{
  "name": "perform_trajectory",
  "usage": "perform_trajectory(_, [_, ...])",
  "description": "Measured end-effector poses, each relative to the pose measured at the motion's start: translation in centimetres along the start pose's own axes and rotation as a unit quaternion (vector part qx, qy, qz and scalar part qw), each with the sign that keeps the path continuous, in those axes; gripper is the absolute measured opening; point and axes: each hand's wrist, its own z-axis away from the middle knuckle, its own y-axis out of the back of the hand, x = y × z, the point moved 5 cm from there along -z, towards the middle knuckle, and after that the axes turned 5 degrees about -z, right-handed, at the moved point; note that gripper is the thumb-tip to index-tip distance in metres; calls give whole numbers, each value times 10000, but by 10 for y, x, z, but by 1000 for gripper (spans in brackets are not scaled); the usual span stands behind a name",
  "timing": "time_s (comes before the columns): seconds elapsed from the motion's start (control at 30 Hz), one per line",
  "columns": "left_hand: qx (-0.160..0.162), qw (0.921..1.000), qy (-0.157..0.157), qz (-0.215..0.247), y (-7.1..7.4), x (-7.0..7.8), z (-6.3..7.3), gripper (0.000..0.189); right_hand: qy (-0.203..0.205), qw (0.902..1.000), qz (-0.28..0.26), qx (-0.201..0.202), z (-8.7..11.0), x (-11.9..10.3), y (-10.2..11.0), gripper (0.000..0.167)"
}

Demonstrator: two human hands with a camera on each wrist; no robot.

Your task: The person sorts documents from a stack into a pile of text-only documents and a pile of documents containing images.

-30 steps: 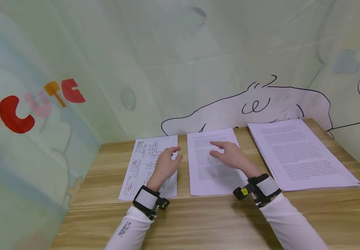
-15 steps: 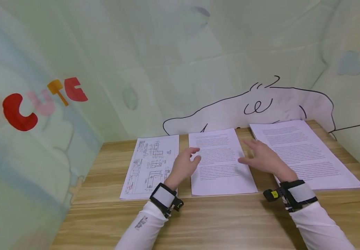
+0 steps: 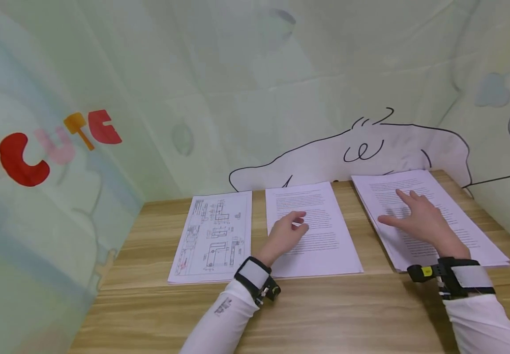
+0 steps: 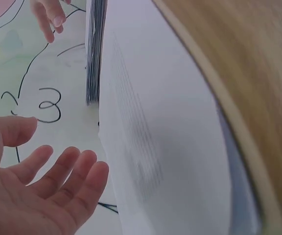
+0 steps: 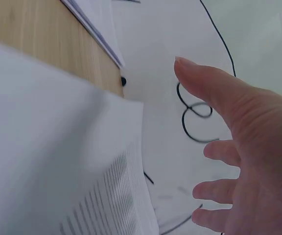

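1. Left hand [image 3: 283,238]: above the middle papers [image 3: 321,263], thumb and fingers apart, holding nothing.
2. Right hand [image 3: 425,223]: spread over the text stack [image 3: 465,228], right of the middle papers, ungripping.
3. Drawing sheets [image 3: 210,241]: left of the middle papers; piles apparently laid out, none lifted.

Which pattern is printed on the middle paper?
Dark lines of text on white; the middle paper shows best in the head view.

Three paper stacks [image 3: 212,238] [image 3: 327,238] [image 3: 380,196] lie on a seemingly wooden table [image 3: 325,314].
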Motion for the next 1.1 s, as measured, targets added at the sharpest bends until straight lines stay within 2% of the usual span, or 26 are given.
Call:
perform_trajectory(0.2, [-105, 9998, -156, -30, -23, 14, -1, 34, -467, 9989, -90, 18, 6, 40, 9, 106])
perform_trajectory(0.4, [-141, 9989, -332, 307, -37, 22, -3, 34, -1075, 9933, -421, -51, 12, 72, 10, 112])
perform_trajectory(0.53, [-125, 9976, -178, 654, -47, 28, -3, 32, -1431, 9883, -524, -78, 16, 88, 11, 112])
perform_trajectory(0.73, [-152, 9945, 18, 1034, -66, 42, 0, 29, -1748, 9835, -452, -138, 23, 103, 10, 109])
perform_trajectory(0.9, [-350, 9846, 147, 1707, -83, 50, 1, 30, -1839, 9815, -511, -149, 23, 105, 10, 111])
perform_trajectory(1.0, [-558, 9746, 298, 2149, -94, 52, -1, 30, -1866, 9810, -515, -117, 22, 105, 11, 111])
perform_trajectory(1.1, [-738, 9609, 562, 2610, -106, 52, -3, 30, -1885, 9807, -502, -87, 20, 104, 11, 109])
